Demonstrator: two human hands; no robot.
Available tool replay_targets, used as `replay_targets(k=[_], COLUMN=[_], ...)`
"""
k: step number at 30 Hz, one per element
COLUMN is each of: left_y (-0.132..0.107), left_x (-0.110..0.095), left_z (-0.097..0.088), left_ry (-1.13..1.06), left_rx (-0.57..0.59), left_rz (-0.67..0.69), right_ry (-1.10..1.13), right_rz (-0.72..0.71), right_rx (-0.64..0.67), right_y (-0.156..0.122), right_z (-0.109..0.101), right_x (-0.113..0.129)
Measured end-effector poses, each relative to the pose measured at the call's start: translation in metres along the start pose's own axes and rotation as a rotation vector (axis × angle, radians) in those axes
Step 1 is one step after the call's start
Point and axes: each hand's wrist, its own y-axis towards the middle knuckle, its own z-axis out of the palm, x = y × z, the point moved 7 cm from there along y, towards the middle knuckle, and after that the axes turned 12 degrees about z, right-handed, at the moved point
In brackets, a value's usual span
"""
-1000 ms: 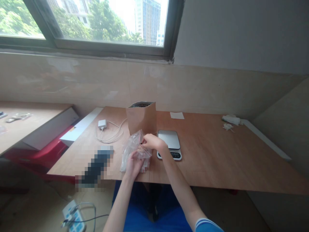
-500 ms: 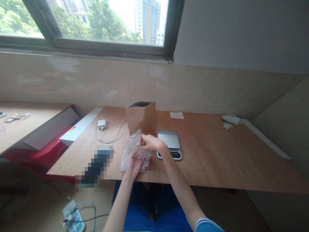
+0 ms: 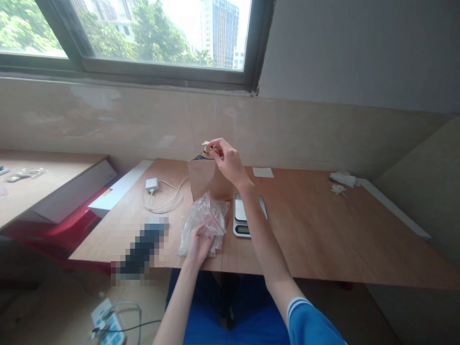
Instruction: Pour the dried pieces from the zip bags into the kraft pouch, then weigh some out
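Note:
My left hand [image 3: 200, 243] is closed around a clear plastic zip bag [image 3: 204, 211] with a red seal line, its mouth facing up and right. More clear bags lie beneath it. Over the mouth of the brown paper pouch [image 3: 204, 178], my right hand [image 3: 225, 155] pinches a small tan piece [image 3: 205, 145] that looks like dried mushroom. The pouch stands upright with its top open; its contents are mostly hidden. Under my right forearm sits a white kitchen scale [image 3: 241, 216] with a silver plate, partly covered from view.
A white charger [image 3: 151, 185] with its cable lies left of the pouch. Nearer is a blurred dark object [image 3: 142, 249]. White paper [image 3: 263, 172] lies at the back, and crumpled white items [image 3: 343, 178] at the far right. A power strip [image 3: 108, 322] rests on the floor.
My right hand has moved from the mouth of the plastic bag up to the pouch opening and now holds a tan piece. My left hand stays on the plastic bag.

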Motion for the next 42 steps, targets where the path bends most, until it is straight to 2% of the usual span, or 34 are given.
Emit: replay_targets(k=[4, 7, 9, 11, 16, 20, 25, 30, 32, 35, 39, 42], left_y=[0.001, 0.001, 0.0, 0.0, 0.001, 0.002, 0.001, 0.001, 0.001, 0.0, -0.001, 0.0], left_x=[0.0, 0.001, 0.001, 0.001, 0.001, 0.002, 0.001, 0.001, 0.0, -0.001, -0.002, -0.002], left_z=[0.001, 0.002, 0.003, 0.004, 0.002, 0.001, 0.003, 0.002, 0.003, 0.003, 0.005, 0.004], left_ry=[0.006, 0.019, 0.026, 0.029, 0.023, 0.03, 0.029, 0.046, 0.057, 0.091, 0.145, 0.166], left_rx=[0.025, 0.052, 0.071, 0.079, 0.072, 0.07, 0.087, 0.074, 0.078, 0.081, 0.106, 0.105], left_rz=[0.003, 0.001, 0.003, 0.005, 0.013, 0.003, 0.011, 0.018, 0.029, 0.058, 0.083, 0.098], right_ry=[0.01, -0.013, -0.038, -0.081, -0.236, -0.346, -0.506, -0.439, -0.364, -0.283, -0.256, -0.148], right_rz=[-0.046, 0.019, 0.065, 0.083, 0.049, 0.031, 0.089, 0.108, 0.124, 0.184, 0.4, 0.529], right_rx=[-0.025, -0.001, -0.021, -0.035, 0.055, 0.025, -0.056, -0.199, -0.213, -0.114, 0.096, 0.15], right_y=[0.019, 0.021, 0.018, 0.014, 0.009, 0.007, 0.002, -0.022, -0.038, -0.066, -0.098, -0.11], right_z=[0.024, 0.04, 0.043, 0.043, 0.048, 0.046, 0.034, 0.017, 0.016, 0.029, 0.053, 0.06], right_x=[-0.024, -0.047, -0.056, -0.058, -0.047, -0.042, -0.046, -0.043, -0.043, -0.048, -0.074, -0.091])
